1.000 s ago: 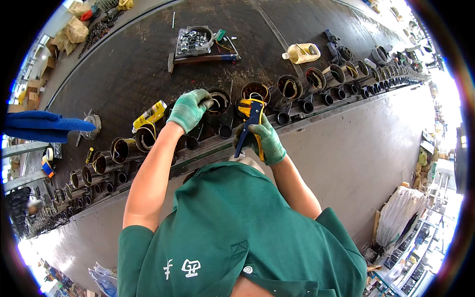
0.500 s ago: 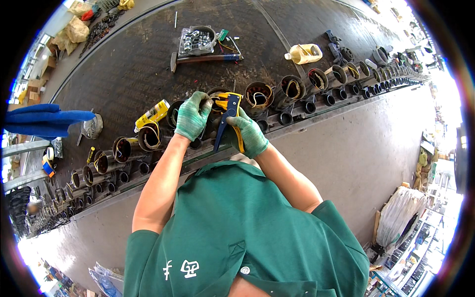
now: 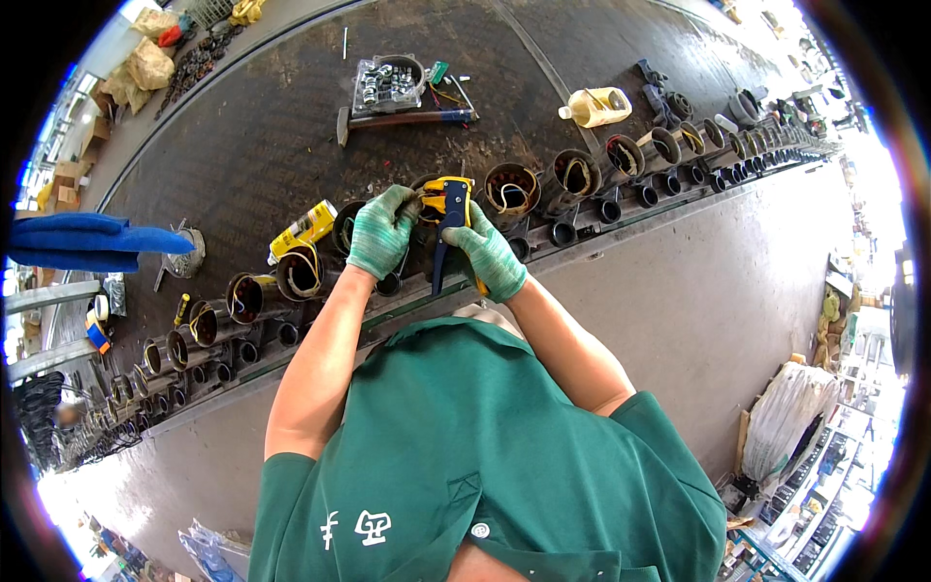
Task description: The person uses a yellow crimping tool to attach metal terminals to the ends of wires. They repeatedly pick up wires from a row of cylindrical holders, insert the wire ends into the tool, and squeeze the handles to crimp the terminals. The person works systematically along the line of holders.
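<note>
Container point(image 3: 303, 231) of yellow lies just left of the left hand point(image 3: 381, 233), whose green-gloved fingers are pinched together, though from here I can't tell what they hold. Between the hands, the blue-and-yellow plier-like tool point(image 3: 452, 206) has its yellow head near those fingertips, gripped by the gloved right hand point(image 3: 488, 258). Just beyond that hand, slightly right, is an open cylinder point(image 3: 512, 177).

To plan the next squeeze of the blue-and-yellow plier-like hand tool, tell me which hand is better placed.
Right, I'd judge: the green-gloved right hand holds the tool by its handles, while the green-gloved left hand is beside its head.
</note>
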The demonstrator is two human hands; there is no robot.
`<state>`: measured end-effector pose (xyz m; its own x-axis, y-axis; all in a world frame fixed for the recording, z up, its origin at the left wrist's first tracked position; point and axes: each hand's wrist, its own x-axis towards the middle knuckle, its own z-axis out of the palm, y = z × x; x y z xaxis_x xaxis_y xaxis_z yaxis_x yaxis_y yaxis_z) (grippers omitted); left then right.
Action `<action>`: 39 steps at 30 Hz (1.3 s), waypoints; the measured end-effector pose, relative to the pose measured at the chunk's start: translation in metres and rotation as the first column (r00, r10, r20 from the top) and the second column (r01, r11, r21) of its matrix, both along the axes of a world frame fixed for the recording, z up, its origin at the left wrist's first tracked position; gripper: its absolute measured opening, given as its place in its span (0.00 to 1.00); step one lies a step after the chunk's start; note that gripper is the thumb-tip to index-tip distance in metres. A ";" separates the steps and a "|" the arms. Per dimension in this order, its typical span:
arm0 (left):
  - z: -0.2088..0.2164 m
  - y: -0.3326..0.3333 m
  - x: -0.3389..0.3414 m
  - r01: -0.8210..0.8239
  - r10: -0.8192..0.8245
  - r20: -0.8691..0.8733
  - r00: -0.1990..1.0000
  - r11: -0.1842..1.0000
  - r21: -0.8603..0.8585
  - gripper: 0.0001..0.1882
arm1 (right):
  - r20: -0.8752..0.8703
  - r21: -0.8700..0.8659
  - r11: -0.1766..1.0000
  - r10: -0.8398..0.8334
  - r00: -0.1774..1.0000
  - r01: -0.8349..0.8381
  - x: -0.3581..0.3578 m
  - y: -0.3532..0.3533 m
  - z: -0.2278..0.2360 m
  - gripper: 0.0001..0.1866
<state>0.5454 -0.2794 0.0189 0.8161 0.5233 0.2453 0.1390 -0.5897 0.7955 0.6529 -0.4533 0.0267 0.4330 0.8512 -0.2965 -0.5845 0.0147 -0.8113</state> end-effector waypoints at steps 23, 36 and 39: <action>0.027 0.009 0.007 0.161 -0.156 -0.261 0.953 0.987 -0.002 0.17 | -0.221 0.101 0.968 -0.204 0.954 0.230 0.024 -0.043 0.015 0.31; 0.063 0.014 0.088 0.623 -0.106 -0.952 0.288 0.776 0.102 0.16 | -0.194 0.080 0.976 -0.183 0.964 0.201 0.018 -0.062 0.016 0.34; 0.055 0.020 0.084 0.611 -0.156 -0.917 0.366 0.784 0.110 0.16 | -0.215 0.090 0.972 -0.195 0.957 0.218 0.016 -0.064 0.012 0.34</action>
